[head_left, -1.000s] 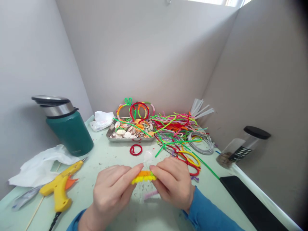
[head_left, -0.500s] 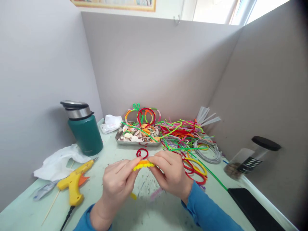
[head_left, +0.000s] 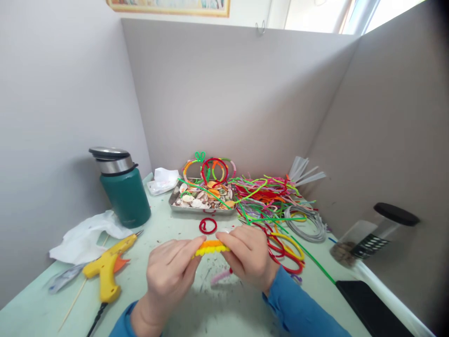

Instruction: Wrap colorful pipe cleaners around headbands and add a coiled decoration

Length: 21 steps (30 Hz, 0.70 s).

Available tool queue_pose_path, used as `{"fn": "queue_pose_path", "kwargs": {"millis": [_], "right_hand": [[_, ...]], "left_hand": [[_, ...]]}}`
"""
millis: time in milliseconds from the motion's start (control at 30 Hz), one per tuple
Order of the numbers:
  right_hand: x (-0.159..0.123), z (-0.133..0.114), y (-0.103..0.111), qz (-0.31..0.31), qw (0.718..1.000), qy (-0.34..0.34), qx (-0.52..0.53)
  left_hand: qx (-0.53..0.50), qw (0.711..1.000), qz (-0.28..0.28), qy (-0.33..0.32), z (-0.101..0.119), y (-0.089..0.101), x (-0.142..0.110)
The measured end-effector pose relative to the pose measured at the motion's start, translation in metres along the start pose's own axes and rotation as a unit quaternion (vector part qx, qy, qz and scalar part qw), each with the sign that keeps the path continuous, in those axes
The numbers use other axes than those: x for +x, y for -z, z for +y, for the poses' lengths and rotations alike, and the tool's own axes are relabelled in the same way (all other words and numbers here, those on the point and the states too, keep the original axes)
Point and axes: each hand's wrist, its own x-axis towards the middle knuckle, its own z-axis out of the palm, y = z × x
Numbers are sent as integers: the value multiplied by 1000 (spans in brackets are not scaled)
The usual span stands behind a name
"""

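Observation:
Between the fingertips of my left hand [head_left: 174,270] and my right hand [head_left: 248,252] stretches a pipe-cleaner band [head_left: 211,247], orange along the top and bumpy yellow along the bottom. Each hand pinches one end of it, and the fingers hide those ends. Below the right hand shows a lilac pipe-cleaner piece [head_left: 220,277] with a bit of red at its end; whether it joins the band I cannot tell. Just beyond the band, a red pipe-cleaner coil [head_left: 208,226] lies flat on the table.
Behind stands a metal tray [head_left: 201,211] of shells, with pipe-cleaner rings [head_left: 214,172] upright there. Pipe cleaners [head_left: 270,192] heap to its right, near a grey wire coil [head_left: 310,227]. A yellow glue gun [head_left: 108,267] and green flask [head_left: 125,196] are left; a jar [head_left: 368,238] and black phone-like slab [head_left: 372,309], right.
The band sits slightly lower and shows more of its length between my fingers. The lilac piece below has swung a little left, and a loose yellow end beneath is out of sight.

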Motion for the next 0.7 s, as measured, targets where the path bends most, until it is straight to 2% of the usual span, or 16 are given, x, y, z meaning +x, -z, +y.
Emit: {"fn": "queue_pose_path", "kwargs": {"millis": [100, 133, 200, 300, 400, 467, 533, 633, 700], "right_hand": [[1, -4, 0, -16, 999, -33, 20], [2, -5, -1, -28, 997, -58, 32], [4, -7, -3, -65, 987, -134, 59], [7, -6, -7, -127, 953, -263, 86], [5, 0, -12, -173, 920, -339, 99], [2, 5, -14, -191, 902, -373, 110], [1, 9, -14, -204, 886, -398, 122], [2, 12, -13, -224, 870, -414, 149], [2, 11, -13, -221, 869, -411, 163]], "left_hand": [[-5, 1000, 4, 21, 0, -1, 0], [-16, 999, -7, 50, 0, -1, 1], [-54, 985, -66, 149, 0, -4, 4], [-122, 919, -167, 337, -2, -11, 7], [-184, 844, -212, 457, -6, -20, 5], [-227, 809, -235, 489, -10, -24, 2], [-245, 793, -257, 496, -13, -26, 1], [-221, 796, -272, 494, -13, -25, 1], [-204, 802, -266, 495, -12, -24, 2]]}}
